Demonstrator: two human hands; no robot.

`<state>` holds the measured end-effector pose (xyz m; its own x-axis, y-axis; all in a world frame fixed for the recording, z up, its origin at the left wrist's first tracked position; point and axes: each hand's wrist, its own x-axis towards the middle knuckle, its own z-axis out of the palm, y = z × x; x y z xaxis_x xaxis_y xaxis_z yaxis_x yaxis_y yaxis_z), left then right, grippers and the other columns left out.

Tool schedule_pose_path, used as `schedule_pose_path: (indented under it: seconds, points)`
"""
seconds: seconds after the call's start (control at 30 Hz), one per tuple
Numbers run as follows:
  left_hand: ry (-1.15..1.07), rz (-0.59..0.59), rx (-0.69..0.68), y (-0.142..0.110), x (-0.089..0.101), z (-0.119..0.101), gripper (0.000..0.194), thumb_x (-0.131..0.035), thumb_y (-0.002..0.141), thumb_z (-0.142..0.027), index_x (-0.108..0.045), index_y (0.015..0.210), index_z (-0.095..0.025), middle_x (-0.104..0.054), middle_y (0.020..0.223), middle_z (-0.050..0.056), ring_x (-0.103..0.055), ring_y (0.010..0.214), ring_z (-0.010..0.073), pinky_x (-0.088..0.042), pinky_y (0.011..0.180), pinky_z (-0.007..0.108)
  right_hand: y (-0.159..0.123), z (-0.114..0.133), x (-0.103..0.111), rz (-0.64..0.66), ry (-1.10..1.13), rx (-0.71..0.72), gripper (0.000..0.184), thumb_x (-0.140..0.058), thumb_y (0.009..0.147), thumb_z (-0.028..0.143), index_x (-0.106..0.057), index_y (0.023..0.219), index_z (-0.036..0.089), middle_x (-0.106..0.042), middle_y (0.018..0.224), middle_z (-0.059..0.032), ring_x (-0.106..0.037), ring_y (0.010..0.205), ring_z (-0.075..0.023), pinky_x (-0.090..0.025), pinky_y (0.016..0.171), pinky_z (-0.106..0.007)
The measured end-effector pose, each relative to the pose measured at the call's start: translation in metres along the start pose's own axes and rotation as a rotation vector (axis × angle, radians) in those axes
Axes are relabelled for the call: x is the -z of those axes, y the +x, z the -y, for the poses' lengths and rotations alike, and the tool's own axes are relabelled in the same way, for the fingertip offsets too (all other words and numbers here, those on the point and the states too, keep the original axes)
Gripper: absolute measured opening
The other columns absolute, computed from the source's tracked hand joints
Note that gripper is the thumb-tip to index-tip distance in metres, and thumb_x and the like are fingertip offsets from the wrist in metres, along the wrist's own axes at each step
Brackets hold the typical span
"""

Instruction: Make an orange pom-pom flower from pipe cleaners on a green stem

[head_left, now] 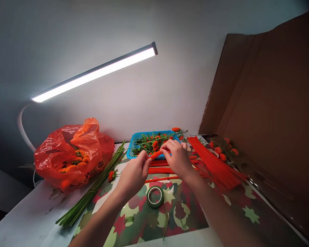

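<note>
Between my two hands runs a short, thick length of orange pipe cleaner (156, 155), fuzzy and apparently coiled. My left hand (136, 173) pinches its near-left end between thumb and fingers. At the other end, the fingers of my right hand (177, 157) are closed on it and partly hide it. Just beyond my hands stands a blue basket (135, 139) holding orange flower heads and green stems. Straight orange-red pipe cleaners (161, 170) lie beneath my hands. A roll of green tape (155, 197) lies nearer to me on the patterned mat (190, 209).
A red plastic bag (51, 147) with orange flowers stands at left, beside a bundle of green stems (90, 192). More orange-red pipe cleaners (213, 164) fan out at right. Orange flowers (222, 157) lie near the cardboard panel (267, 103). A lit lamp (98, 73) hangs above.
</note>
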<state>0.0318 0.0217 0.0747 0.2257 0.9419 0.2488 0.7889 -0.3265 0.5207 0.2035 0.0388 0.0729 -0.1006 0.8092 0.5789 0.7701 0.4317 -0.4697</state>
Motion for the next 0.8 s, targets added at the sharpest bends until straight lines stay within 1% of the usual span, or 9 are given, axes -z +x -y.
schedule_pose_path:
  seconds: [0.13,0.27,0.33,0.4,0.5,0.53,0.6,0.7,0.8]
  points:
    - [0.055,-0.126,0.004,-0.004,-0.005,-0.006,0.019,-0.034,0.094,-0.032,-0.038,0.077,-0.024,-0.05,0.058,-0.003,-0.044,0.052,0.0169,-0.025,0.051,0.025,-0.004,0.001,-0.011,-0.158,0.124,0.037,0.012,-0.055,0.09,0.018,-0.06,0.08,0.019,-0.067,0.084,-0.0003,-0.06,0.082,-0.0162,-0.029,0.077,-0.033]
    - [0.175,-0.234,-0.016,-0.004,-0.018,-0.003,0.016,-0.034,0.094,-0.029,-0.041,0.081,-0.023,-0.053,0.056,-0.002,-0.051,0.049,0.0181,-0.023,0.049,0.024,-0.007,0.002,-0.023,-0.248,0.383,0.03,0.012,-0.055,0.089,0.021,-0.063,0.08,0.019,-0.068,0.083,-0.0019,-0.062,0.081,-0.0164,-0.039,0.076,-0.031]
    - [0.256,-0.284,-0.043,-0.003,-0.025,0.0,0.017,-0.035,0.094,-0.028,-0.043,0.08,-0.022,-0.053,0.054,-0.002,-0.052,0.046,0.0182,-0.02,0.047,0.024,-0.007,0.001,-0.026,-0.274,0.529,-0.037,0.014,-0.057,0.087,0.025,-0.065,0.078,0.019,-0.068,0.08,-0.0028,-0.063,0.079,-0.0171,-0.044,0.074,-0.03]
    - [0.331,-0.329,-0.087,-0.002,-0.031,0.003,0.021,-0.035,0.095,-0.028,-0.045,0.077,-0.022,-0.053,0.052,-0.001,-0.052,0.043,0.018,-0.018,0.046,0.024,-0.006,0.0,-0.028,-0.281,0.652,-0.159,0.016,-0.061,0.084,0.03,-0.067,0.074,0.019,-0.069,0.077,-0.0033,-0.063,0.076,-0.0175,-0.047,0.072,-0.03]
    - [0.389,-0.393,-0.175,-0.002,-0.035,0.006,0.025,-0.035,0.095,-0.028,-0.046,0.074,-0.021,-0.053,0.05,-0.001,-0.051,0.041,0.0172,-0.018,0.045,0.024,-0.004,-0.003,-0.031,-0.252,0.842,-0.367,0.018,-0.068,0.076,0.035,-0.067,0.07,0.018,-0.068,0.07,-0.0025,-0.062,0.069,-0.0168,-0.048,0.069,-0.03]
    - [0.393,-0.415,-0.2,-0.002,-0.035,0.006,0.026,-0.034,0.095,-0.027,-0.047,0.073,-0.021,-0.053,0.049,-0.001,-0.051,0.041,0.0169,-0.019,0.045,0.025,-0.003,-0.004,-0.032,-0.244,0.918,-0.418,0.019,-0.07,0.072,0.036,-0.066,0.069,0.017,-0.067,0.068,-0.0019,-0.061,0.067,-0.0163,-0.049,0.067,-0.03]
    - [0.387,-0.454,-0.229,-0.002,-0.035,0.008,0.027,-0.034,0.096,-0.027,-0.048,0.073,-0.021,-0.053,0.049,-0.001,-0.051,0.041,0.0164,-0.02,0.045,0.024,-0.001,-0.006,-0.034,-0.233,1.056,-0.476,0.022,-0.074,0.067,0.037,-0.063,0.067,0.018,-0.066,0.066,-0.0007,-0.061,0.066,-0.0151,-0.049,0.066,-0.029]
    - [0.364,-0.476,-0.234,-0.001,-0.034,0.009,0.028,-0.033,0.096,-0.028,-0.048,0.074,-0.021,-0.052,0.048,-0.002,-0.05,0.039,0.0153,-0.022,0.044,0.024,0.004,-0.008,-0.031,-0.161,1.166,-0.469,0.027,-0.077,0.063,0.038,-0.064,0.073,0.017,-0.067,0.068,-0.0002,-0.062,0.066,-0.0147,-0.05,0.069,-0.029]
    - [0.333,-0.461,-0.235,-0.001,-0.031,0.009,0.028,-0.032,0.096,-0.029,-0.048,0.075,-0.021,-0.052,0.047,-0.003,-0.049,0.038,0.0145,-0.023,0.044,0.023,0.009,-0.012,-0.023,0.003,1.166,-0.403,0.034,-0.076,0.065,0.045,-0.068,0.08,0.017,-0.068,0.067,-0.0006,-0.063,0.066,-0.0158,-0.05,0.071,-0.031]
